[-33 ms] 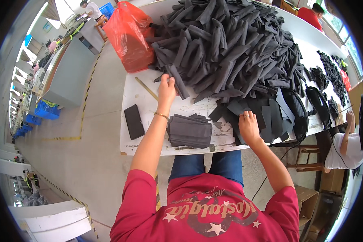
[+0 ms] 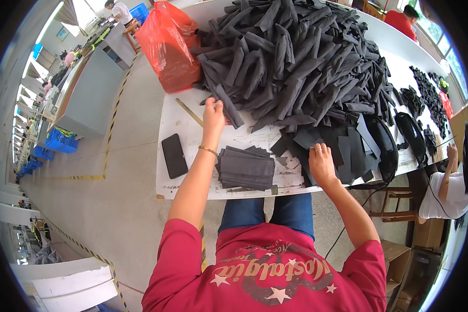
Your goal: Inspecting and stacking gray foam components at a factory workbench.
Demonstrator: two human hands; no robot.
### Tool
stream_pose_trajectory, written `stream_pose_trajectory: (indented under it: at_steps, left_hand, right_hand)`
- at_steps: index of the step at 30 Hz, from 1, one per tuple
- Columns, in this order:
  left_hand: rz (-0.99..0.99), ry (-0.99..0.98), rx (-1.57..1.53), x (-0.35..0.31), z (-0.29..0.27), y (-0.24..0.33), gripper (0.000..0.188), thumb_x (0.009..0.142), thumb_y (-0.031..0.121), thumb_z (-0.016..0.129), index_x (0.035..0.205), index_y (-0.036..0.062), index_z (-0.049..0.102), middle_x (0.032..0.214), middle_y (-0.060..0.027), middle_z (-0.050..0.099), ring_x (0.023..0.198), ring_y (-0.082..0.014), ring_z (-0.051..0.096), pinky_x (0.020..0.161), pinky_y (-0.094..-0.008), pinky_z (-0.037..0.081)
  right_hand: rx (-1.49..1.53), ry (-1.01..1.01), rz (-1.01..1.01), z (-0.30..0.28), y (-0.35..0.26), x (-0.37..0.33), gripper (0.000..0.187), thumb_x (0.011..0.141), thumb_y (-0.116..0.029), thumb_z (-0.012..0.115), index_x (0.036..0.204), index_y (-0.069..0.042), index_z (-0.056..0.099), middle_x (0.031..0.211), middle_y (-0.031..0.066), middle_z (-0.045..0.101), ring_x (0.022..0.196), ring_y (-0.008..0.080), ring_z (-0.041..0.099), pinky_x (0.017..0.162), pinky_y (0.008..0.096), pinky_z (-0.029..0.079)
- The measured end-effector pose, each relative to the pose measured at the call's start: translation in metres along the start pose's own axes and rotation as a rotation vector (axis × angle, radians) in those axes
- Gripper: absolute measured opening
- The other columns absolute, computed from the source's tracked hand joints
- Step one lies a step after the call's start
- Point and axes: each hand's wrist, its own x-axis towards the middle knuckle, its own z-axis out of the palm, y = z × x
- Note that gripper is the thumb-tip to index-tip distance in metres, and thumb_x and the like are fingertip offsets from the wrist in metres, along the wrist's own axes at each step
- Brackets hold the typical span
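Note:
My left hand (image 2: 213, 119), with a beaded bracelet on its wrist, is at the near left edge of a large heap of dark folded fabric pieces (image 2: 291, 62). Its fingers close at the side of one long folded fabric piece (image 2: 229, 108); part of the grip is hidden. My right hand (image 2: 321, 162), wearing a ring, lies curled on loose flat dark fabric pieces (image 2: 344, 151), its fingertips on one of them. Between my forearms sits a neat stack of dark rectangular fabric pieces (image 2: 247, 170).
A black phone (image 2: 174, 156) and a narrow yellowish strip (image 2: 190, 112) lie on the white table (image 2: 164, 122). A red plastic bag (image 2: 169, 49) stands at the far left. Black mesh-like items (image 2: 382, 148) are at right. Someone in white (image 2: 442, 195) sits beyond them.
My left hand has drawn back very slightly toward me along the folded piece. My right hand stays in the same place on the flat pieces.

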Motion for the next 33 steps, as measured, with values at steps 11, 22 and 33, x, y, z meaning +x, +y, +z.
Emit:
stream_pose_trajectory:
  at_steps: [11,22,33]
  left_hand:
    - [-0.26,-0.141,-0.798,-0.04,-0.063,-0.027,0.023,0.09,-0.001,0.056,0.112,-0.0034,0.052,0.1,-0.0166,0.063,0.09,-0.0305,0.066,0.083,-0.0454,0.057]
    - [-0.382,-0.129,-1.053,-0.098,-0.026,-0.002,0.025,0.088,0.018,0.069,0.102,0.0017,0.056,0.102,-0.0156,0.063,0.093,-0.0301,0.065,0.083,-0.0474,0.058]
    - [-0.288,-0.244,-0.925,-0.113,-0.016,0.006,0.023,0.088,0.006,0.066,0.106,0.0015,0.051,0.101,-0.0155,0.065,0.088,-0.0267,0.068,0.075,-0.0381,0.06]
  right_hand:
    - [0.208,0.049,0.063,-0.004,-0.004,-0.003,0.007,0.078,-0.01,0.061,0.082,-0.005,0.063,0.09,0.0101,0.056,0.091,0.0256,0.054,0.078,0.0376,0.044]
    - [1.471,0.147,0.478,-0.075,-0.062,0.022,0.03,0.086,0.001,0.062,0.11,-0.003,0.046,0.093,0.0023,0.051,0.081,0.0092,0.048,0.075,0.0243,0.042]
    - [0.942,0.196,0.116,-0.114,-0.102,0.021,0.032,0.082,-0.012,0.07,0.107,-0.003,0.053,0.096,0.0115,0.061,0.091,0.0316,0.057,0.081,0.0391,0.043]
